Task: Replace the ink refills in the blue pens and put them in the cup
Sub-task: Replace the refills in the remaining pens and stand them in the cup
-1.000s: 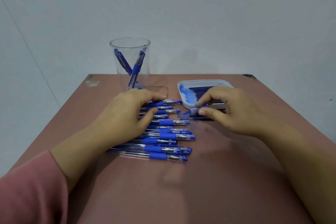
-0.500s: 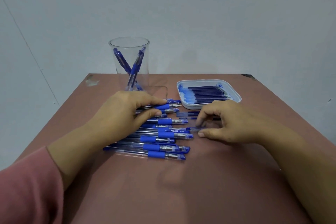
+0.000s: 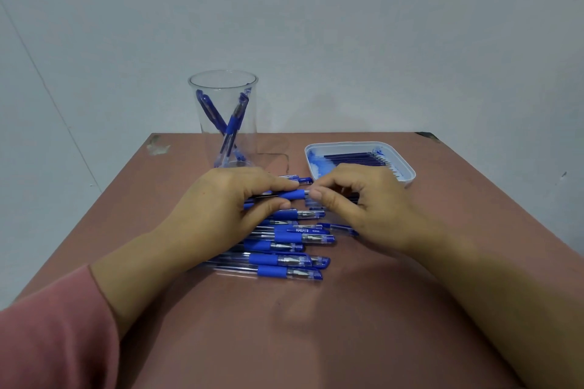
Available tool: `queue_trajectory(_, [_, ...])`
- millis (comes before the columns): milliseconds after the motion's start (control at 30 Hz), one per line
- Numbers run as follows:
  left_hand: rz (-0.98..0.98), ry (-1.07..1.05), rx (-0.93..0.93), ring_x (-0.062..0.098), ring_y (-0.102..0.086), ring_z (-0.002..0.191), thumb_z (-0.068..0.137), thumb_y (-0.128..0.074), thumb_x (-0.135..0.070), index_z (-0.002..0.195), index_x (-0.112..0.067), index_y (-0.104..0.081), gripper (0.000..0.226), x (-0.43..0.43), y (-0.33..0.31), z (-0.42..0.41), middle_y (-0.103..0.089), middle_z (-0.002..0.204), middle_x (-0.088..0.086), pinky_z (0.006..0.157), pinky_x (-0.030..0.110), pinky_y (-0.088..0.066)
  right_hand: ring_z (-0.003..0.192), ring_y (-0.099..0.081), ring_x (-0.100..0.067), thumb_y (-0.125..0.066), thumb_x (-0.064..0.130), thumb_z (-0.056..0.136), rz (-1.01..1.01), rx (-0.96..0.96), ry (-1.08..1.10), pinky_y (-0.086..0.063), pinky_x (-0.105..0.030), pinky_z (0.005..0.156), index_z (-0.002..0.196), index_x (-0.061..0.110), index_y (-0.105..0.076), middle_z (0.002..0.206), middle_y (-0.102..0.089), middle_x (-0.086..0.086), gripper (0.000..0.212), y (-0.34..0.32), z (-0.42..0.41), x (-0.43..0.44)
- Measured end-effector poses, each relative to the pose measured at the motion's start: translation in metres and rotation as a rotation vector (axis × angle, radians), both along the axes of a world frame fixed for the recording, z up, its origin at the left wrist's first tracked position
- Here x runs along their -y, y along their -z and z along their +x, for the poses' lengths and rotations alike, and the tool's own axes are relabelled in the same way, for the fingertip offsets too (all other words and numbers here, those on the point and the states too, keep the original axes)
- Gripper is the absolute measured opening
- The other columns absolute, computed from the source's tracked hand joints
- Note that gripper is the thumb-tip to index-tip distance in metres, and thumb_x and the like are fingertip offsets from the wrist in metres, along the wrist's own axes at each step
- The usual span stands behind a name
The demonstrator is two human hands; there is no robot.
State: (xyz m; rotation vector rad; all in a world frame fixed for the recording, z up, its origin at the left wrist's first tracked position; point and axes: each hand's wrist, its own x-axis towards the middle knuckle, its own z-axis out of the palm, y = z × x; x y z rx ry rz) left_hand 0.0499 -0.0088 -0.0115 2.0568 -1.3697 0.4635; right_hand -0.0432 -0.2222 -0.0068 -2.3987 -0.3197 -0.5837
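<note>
Several blue pens (image 3: pixel 284 260) lie side by side in a row on the brown table (image 3: pixel 316 325). My left hand (image 3: pixel 218 208) grips one blue pen (image 3: pixel 292 194) by its barrel, just above the row. My right hand (image 3: pixel 357 205) pinches the tip end of that same pen with thumb and forefinger. A clear plastic cup (image 3: pixel 224 120) stands at the back left with two blue pens inside. A white tray (image 3: pixel 407 167) of dark blue refills sits at the back right, partly hidden by my right hand.
A loose blue cap or refill piece (image 3: pixel 338 227) lies by my right hand. The table's far edge meets a pale wall (image 3: pixel 316 25). A chipped patch (image 3: pixel 158 147) marks the far left corner.
My right hand moved from the tray down to the table, then up to the tip of the pen in my left hand. My left hand lifted that pen from the row.
</note>
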Motion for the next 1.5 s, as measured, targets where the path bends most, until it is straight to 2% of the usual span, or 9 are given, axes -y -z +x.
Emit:
queue_trajectory(167, [-0.003,0.004,0.018,0.001,-0.063,0.081,0.088,-0.055,-0.046,0.116,-0.033,-0.068,0.034,0.0001,0.0006,-0.0002,-0.069,0.092,-0.018,0.07,0.03,-0.056,0.083,-0.063,-0.011,-0.072,0.022,0.085,0.02,0.009,0.008,-0.052,-0.025,0.073,0.096,0.027,-0.068,0.086,-0.066,0.013,0.012,0.0027,0.0005,-0.0009])
queue_trajectory(367, [0.016,-0.043,0.065,0.0,-0.061,0.078,0.089,-0.048,-0.051,0.116,-0.034,-0.067,0.038,-0.0007,-0.0023,0.0002,-0.069,0.09,-0.018,0.066,0.025,-0.054,0.083,-0.064,-0.007,-0.06,0.04,0.09,0.06,-0.011,0.008,-0.049,-0.018,0.072,0.094,0.029,-0.068,0.084,-0.067,0.015,0.014,0.0005,-0.0012,-0.0026])
queue_trajectory(533, [0.017,-0.072,0.123,0.003,-0.061,0.078,0.09,-0.048,-0.047,0.114,-0.033,-0.068,0.035,-0.0015,-0.0029,-0.0016,-0.069,0.088,-0.016,0.063,0.023,-0.052,0.082,-0.063,-0.008,-0.071,0.023,0.086,0.017,0.049,0.014,-0.051,-0.019,0.074,0.095,0.028,-0.066,0.086,-0.066,0.014,0.012,0.002,-0.0002,-0.0041])
queue_trajectory(700, [0.001,-0.069,0.099,0.002,-0.062,0.08,0.089,-0.049,-0.047,0.113,-0.033,-0.068,0.034,-0.0008,-0.0034,-0.002,-0.07,0.092,-0.016,0.065,0.029,-0.055,0.086,-0.065,-0.006,-0.06,0.04,0.088,0.083,0.024,-0.004,-0.05,-0.016,0.074,0.101,0.028,-0.068,0.088,-0.068,0.015,0.019,-0.0002,-0.0018,-0.0082])
queue_trajectory(867, [-0.011,-0.069,0.075,-0.001,-0.061,0.08,0.087,-0.049,-0.049,0.112,-0.035,-0.069,0.035,-0.0008,-0.003,-0.002,-0.069,0.094,-0.019,0.067,0.028,-0.056,0.084,-0.064,-0.008,-0.073,0.023,0.084,0.015,0.082,0.014,-0.052,-0.02,0.075,0.098,0.026,-0.068,0.089,-0.067,0.015,0.016,0.0024,-0.0005,-0.0073])
queue_trajectory(1033, [-0.031,-0.083,0.061,0.002,-0.063,0.081,0.088,-0.047,-0.052,0.113,-0.034,-0.069,0.038,-0.0003,-0.0034,-0.0022,-0.07,0.094,-0.017,0.068,0.029,-0.056,0.084,-0.065,-0.007,-0.06,0.042,0.088,0.094,0.048,0.007,-0.05,-0.016,0.072,0.098,0.034,-0.065,0.086,-0.068,0.014,0.014,-0.0005,-0.0026,-0.0087])
queue_trajectory(1200, [-0.051,-0.078,0.053,0.003,-0.065,0.081,0.088,-0.048,-0.05,0.112,-0.032,-0.07,0.037,0.0001,-0.0032,-0.0035,-0.071,0.094,-0.016,0.069,0.031,-0.056,0.084,-0.064,-0.006,-0.069,0.025,0.086,0.06,0.12,0.018,-0.047,-0.012,0.074,0.097,0.03,-0.065,0.087,-0.066,0.017,0.012,0.0006,-0.0017,-0.0088])
queue_trajectory(1400, [-0.069,-0.084,0.061,0.003,-0.065,0.083,0.088,-0.05,-0.049,0.112,-0.031,-0.07,0.037,0.0005,-0.0042,-0.0043,-0.071,0.096,-0.015,0.071,0.029,-0.057,0.082,-0.061,-0.012,-0.052,0.038,0.095,0.066,0.093,0.044,-0.047,-0.021,0.069,0.095,0.029,-0.067,0.083,-0.065,0.012,0.017,0.001,-0.0001,-0.0071])
queue_trajectory(1500, [-0.064,-0.086,0.059,0.003,-0.065,0.083,0.087,-0.05,-0.049,0.112,-0.031,-0.07,0.037,0.0004,-0.0041,-0.004,-0.071,0.096,-0.015,0.071,0.031,-0.057,0.083,-0.062,-0.007,-0.063,0.029,0.091,0.043,0.127,0.042,-0.046,-0.014,0.071,0.095,0.026,-0.069,0.085,-0.066,0.015,0.008,0.001,0.0006,-0.0081])
